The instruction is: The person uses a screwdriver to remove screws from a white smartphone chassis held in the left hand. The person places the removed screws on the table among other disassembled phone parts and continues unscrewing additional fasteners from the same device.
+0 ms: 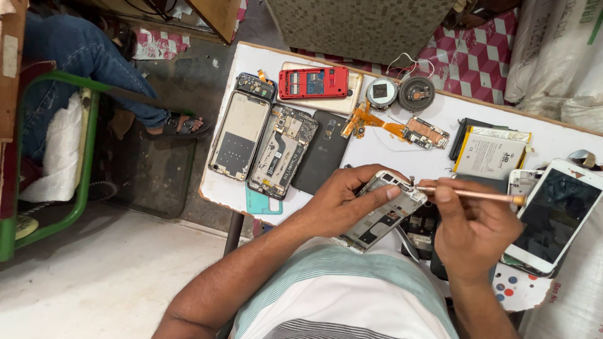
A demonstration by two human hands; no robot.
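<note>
The opened white phone frame (381, 213) sits just above the person's lap at the near edge of the white surface (433, 119), tilted, its bare insides showing. Far left on that surface lie a stripped silver phone chassis (239, 135), a dark exposed circuit-board phone (282, 150) and a black back cover (323, 150), side by side. Now the left hand (342, 201), grip wrapped around the frame, thumb pressing its upper edge. Moving right, the right hand (474, 229) pinches a slim copper-coloured screwdriver (477, 195), tip meeting the frame's top corner. Far right, a white smartphone with dark screen (556, 216) rests tilted.
</note>
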